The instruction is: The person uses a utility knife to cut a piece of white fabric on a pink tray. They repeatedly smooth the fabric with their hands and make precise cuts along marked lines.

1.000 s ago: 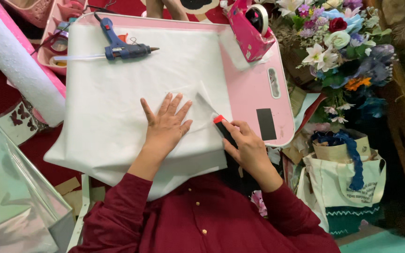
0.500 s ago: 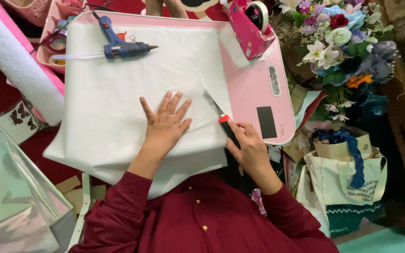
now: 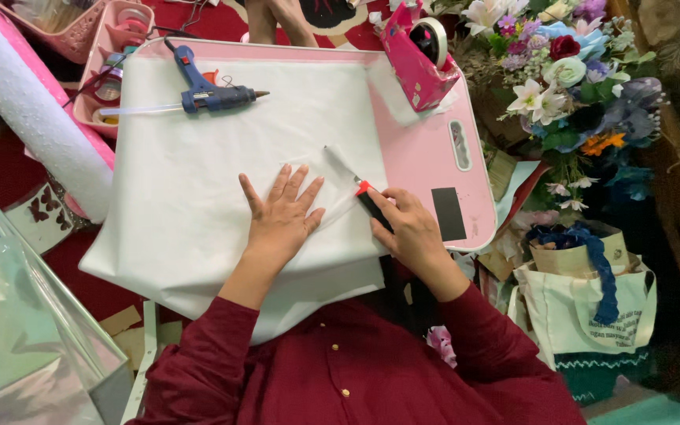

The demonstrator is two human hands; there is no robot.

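Head cam, looking down: my left hand (image 3: pixel 281 216) lies flat, fingers spread, gripping nothing, pinning the white sheet (image 3: pixel 198 181) that covers most of the pink tray table (image 3: pixel 426 149). My right hand (image 3: pixel 411 232), just at 3 o'clock of the left, is closed round a utility knife (image 3: pixel 371 206) w/ black body and red tip; its blade runs toward 11 o'clock along a loose edge of the sheet.

Around them: blue glue gun (image 3: pixel 210 93) at 12 o'clock on the sheet, well apart from both hands; pink tape dispenser (image 3: pixel 423 51) at 1 o'clock on the table's far corner; bouquet of artificial flowers (image 3: pixel 568 86) at 2 o'clock; white foam roll (image 3: pixel 29 110) at 10 o'clock.

Step, as I judge it: mid-cut thru the sheet. Next move prob. calls for firm downward hold from the left and a straight, steady draw of the blade, clear of my fingertips.
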